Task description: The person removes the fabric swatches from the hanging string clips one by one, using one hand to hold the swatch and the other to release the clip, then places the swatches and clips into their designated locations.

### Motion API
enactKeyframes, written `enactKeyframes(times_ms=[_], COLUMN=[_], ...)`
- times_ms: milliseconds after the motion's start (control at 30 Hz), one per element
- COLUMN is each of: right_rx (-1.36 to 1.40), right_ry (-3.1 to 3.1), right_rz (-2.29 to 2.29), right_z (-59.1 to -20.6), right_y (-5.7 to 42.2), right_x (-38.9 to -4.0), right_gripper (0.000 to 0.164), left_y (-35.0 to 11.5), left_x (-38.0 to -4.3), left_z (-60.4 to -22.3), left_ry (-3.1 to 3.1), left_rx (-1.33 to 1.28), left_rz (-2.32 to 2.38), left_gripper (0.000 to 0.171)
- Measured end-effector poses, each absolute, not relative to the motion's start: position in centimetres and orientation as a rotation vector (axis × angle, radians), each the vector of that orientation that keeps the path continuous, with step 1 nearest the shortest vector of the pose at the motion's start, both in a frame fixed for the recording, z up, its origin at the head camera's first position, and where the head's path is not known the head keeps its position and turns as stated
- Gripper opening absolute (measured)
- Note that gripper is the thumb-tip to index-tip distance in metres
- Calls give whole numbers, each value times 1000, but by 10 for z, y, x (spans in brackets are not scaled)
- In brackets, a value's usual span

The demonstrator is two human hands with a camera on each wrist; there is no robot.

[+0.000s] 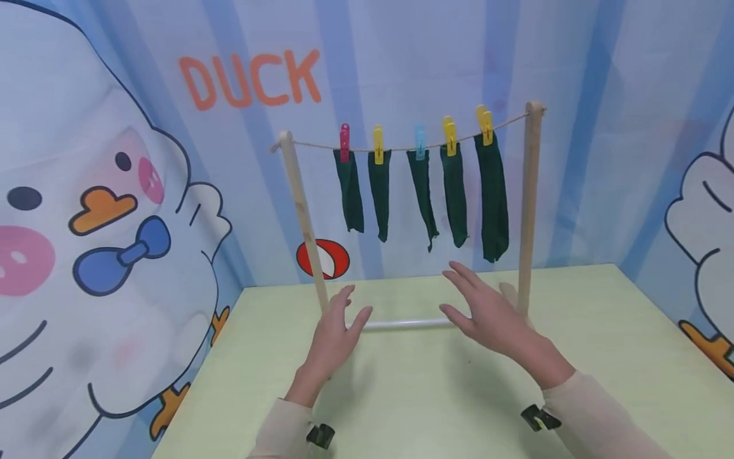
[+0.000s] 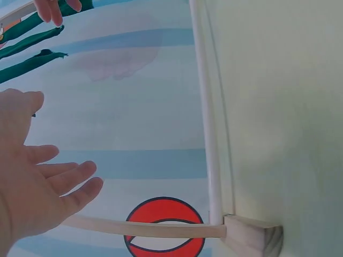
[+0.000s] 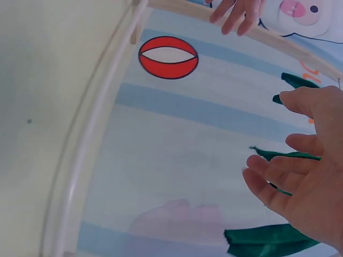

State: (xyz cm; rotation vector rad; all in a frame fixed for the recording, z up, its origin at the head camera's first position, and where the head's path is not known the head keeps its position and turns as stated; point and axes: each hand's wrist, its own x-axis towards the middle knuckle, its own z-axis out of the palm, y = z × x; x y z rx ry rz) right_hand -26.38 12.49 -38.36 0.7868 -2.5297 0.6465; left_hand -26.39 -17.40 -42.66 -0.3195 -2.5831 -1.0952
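Observation:
My left hand (image 1: 334,338) is held in front of the rack's left post (image 1: 302,217), fingers loosely bent and nothing in them. Before the right post (image 1: 530,204), my right hand (image 1: 493,315) hovers palm inward, fingers spread and holding nothing. Between the posts runs a string (image 1: 318,146) with several dark green cloth strips (image 1: 492,197) hanging from it. Each strip is pinned by a clothespin: a red clothespin (image 1: 345,141) at the left, yellow clothespins (image 1: 378,145) and a light blue clothespin (image 1: 420,141). In the left wrist view the fingers of the left hand (image 2: 48,182) are apart.
A white bar (image 1: 401,325) joins the posts low down, near the pale yellow-green table (image 1: 413,395). A wooden foot (image 2: 252,235) carries the left post. Behind stands a blue striped curtain (image 1: 401,57) printed with a duck (image 1: 115,319) and a red ball (image 1: 338,255).

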Motion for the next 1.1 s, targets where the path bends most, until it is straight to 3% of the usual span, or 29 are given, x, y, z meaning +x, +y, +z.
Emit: enactKeyframes(times_ms=[500, 1100], right_rx=[890, 1016], right_ry=[-2406, -2058], right_rz=[719, 906], right_z=[-352, -312], right_y=[97, 68], right_x=[-274, -293], right_gripper=[60, 37], left_y=[-184, -182], left_x=[-274, -302], left_z=[-402, -358], left_ry=[-2428, -2371], left_rx=[-359, -417], left_rz=[-1235, -1107], left_gripper=[62, 59])
